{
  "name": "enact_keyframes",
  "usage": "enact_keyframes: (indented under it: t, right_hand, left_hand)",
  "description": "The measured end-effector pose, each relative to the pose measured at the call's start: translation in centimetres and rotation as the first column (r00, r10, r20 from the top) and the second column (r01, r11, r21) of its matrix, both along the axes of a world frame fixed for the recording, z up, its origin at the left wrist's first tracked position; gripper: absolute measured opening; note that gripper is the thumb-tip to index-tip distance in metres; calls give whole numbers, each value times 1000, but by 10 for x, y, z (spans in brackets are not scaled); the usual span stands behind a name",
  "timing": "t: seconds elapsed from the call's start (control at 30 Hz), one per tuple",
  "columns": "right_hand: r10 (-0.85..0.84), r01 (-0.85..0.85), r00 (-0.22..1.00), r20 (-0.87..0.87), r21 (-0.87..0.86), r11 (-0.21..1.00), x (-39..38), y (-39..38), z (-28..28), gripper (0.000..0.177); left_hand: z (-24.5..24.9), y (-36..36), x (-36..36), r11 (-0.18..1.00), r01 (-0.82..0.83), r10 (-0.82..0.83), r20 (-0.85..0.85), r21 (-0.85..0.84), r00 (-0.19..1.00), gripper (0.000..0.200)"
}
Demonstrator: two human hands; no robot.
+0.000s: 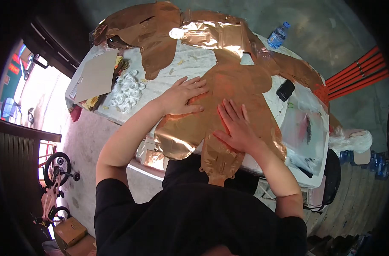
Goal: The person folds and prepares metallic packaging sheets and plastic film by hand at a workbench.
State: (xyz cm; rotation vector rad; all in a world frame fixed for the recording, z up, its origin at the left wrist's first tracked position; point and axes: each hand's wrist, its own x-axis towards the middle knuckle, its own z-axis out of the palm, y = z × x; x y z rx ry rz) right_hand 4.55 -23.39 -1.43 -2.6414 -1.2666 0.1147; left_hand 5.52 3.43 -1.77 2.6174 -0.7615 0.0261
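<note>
Copper foil (pixel 245 85) under hands (pixel 184 96), capped bottle (pixel 277 36) beyond

Two hands, a left hand (pixel 184 97) and a right hand (pixel 236 128), rest on one gold foil shape (pixel 213 115) overhanging the near edge of a table (pixel 194 66). One bottle (pixel 278 36) stands at the far edge, one black object (pixel 286 90) lies toward the right edge, and one board (pixel 96 76) lies at the left edge. White coils (pixel 128 91) beside it defy counting. Beyond the left edge: one bicycle (pixel 52 196) and one cardboard box (pixel 70 231).
</note>
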Motion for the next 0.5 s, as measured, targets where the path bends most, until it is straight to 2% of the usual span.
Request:
enact_keyframes:
  t: [0.27,0.37,0.43,0.47,0.5]
  right_hand:
    - [6,-6,1000,1,33,999,0,5,-1,77]
    - [5,-6,1000,18,44,999,1,3,-2,76]
    - [8,-9,1000,23,53,999,1,4,-4,76]
    - [3,-4,1000,26,52,999,1,4,-4,76]
    - [6,-7,1000,31,43,999,1,4,-4,76]
  left_hand:
    - [3,2,1,1000,-5,5,-27,-7,1000,69]
    - [8,-3,5,1000,-7,5,-90,-28,996,66]
    - [11,-9,8,998,-62,66,134,-34,989,50]
    - [14,-13,13,998,-57,61,136,-34,989,50]
    - [22,-19,21,996,-77,79,33,-50,996,41]
